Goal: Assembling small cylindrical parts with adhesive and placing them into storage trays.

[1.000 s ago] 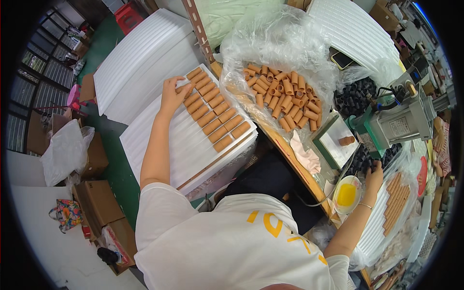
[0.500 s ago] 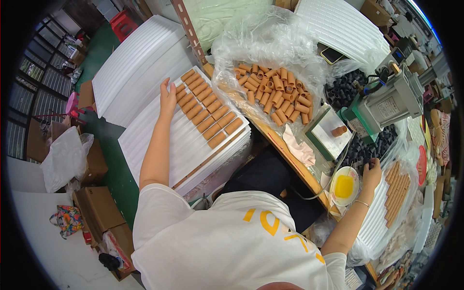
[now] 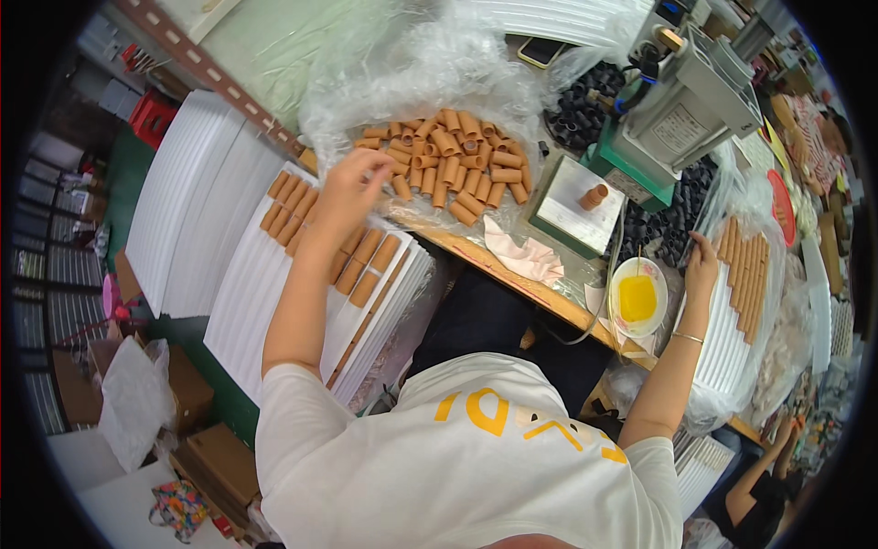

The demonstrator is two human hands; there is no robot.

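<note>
My left hand [image 3: 355, 190] hovers at the near-left edge of a heap of short brown tubes [image 3: 448, 169], fingers loosely stretched and apart, with nothing visible in them. Beneath that forearm, rows of the same brown tubes [image 3: 361, 284] lie on a ridged white foam tray [image 3: 265, 302]. On the right, my right hand [image 3: 701, 265] is beside a pile of small black pieces [image 3: 681, 206], its fingertips drawn together; what they hold is too small to make out. Left of it stands a bowl [image 3: 631, 331] of yellow liquid with a thin stick in it.
One brown tube [image 3: 594, 197] stands on the metal plate of a green-and-grey bench machine [image 3: 677, 119]. Longer brown tubes [image 3: 745, 274] lie on foam at right. A crumpled pink cloth [image 3: 521, 256] and the wooden table edge [image 3: 494, 274] are in front. A phone [image 3: 540, 52] lies behind.
My left hand has moved from the far-left side of the tray rows over to the loose tube heap. My right hand stays near the black pieces. The whole view has turned and shifted.
</note>
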